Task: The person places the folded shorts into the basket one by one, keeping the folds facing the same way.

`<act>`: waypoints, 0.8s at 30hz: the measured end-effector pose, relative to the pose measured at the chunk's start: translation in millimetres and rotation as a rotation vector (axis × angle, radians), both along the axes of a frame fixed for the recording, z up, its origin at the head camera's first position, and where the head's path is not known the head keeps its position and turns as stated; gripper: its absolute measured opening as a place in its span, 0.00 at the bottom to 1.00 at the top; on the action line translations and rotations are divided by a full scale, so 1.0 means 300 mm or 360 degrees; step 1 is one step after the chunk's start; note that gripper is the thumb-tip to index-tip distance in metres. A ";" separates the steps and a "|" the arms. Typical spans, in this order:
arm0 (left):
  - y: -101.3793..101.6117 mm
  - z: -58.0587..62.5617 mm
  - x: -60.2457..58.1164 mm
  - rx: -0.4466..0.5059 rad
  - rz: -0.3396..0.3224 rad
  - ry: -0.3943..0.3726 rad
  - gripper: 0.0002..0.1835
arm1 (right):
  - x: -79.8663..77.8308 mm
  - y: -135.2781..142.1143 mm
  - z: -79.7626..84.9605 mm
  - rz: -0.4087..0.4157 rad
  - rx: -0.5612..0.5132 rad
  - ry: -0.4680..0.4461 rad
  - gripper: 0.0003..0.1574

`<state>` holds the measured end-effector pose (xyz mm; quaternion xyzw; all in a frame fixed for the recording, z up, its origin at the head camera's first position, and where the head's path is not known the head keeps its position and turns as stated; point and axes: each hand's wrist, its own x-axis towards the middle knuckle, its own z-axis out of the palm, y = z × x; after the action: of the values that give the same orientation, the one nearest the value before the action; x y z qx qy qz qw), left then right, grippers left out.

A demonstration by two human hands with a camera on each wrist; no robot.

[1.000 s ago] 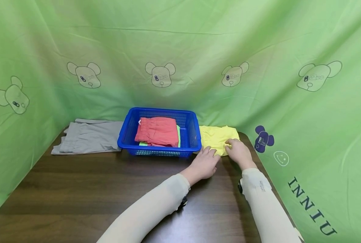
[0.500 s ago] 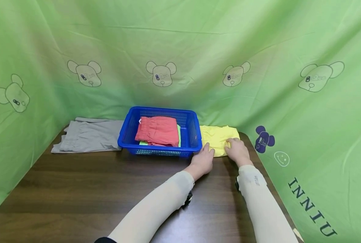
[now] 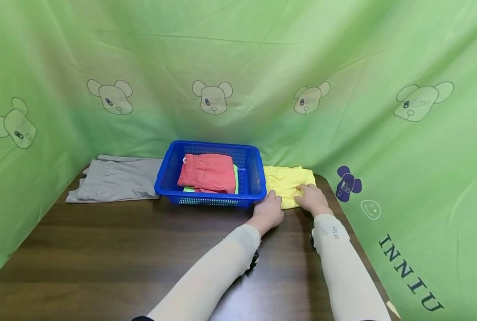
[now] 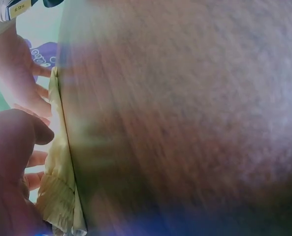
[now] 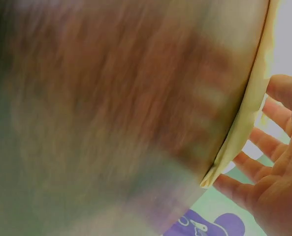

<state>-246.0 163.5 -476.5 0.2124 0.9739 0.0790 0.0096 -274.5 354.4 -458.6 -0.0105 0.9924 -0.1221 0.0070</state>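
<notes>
Folded yellow shorts (image 3: pixel 286 179) lie flat on the table, right beside the blue basket. My left hand (image 3: pixel 269 210) touches their near left part, close to the basket's corner; in the left wrist view its thumb (image 4: pixel 43 132) and fingertips are at the yellow cloth, near a gathered waistband. On the near right part rests my right hand (image 3: pixel 312 199). The right wrist view shows that right hand (image 5: pixel 278 167) with fingers spread and fairly straight, their tips against the cloth's upper side. The cloth lies low on the tabletop in both wrist views.
The blue plastic basket (image 3: pixel 164 178) holds folded red shorts (image 3: pixel 208 171) on top of a bright green cloth (image 3: pixel 236 178). Grey folded pants (image 3: pixel 120 180) lie left of it. A green printed curtain (image 3: pixel 258 58) hangs behind and beside the brown wooden table (image 3: pixel 114 254).
My left hand has shifted slightly left, toward the basket's corner. My right hand has barely moved on the yellow shorts. Basket and other clothes stay in place.
</notes>
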 end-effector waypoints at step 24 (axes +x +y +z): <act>-0.008 0.015 0.040 -0.0192 -0.0101 0.0132 0.23 | 0.029 0.008 0.017 0.0038 0.0057 -0.0085 0.33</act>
<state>-233.9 161.0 -472.0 0.2452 0.9693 0.0110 -0.0156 -265.9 356.7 -453.6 -0.0191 0.9937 -0.1045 0.0351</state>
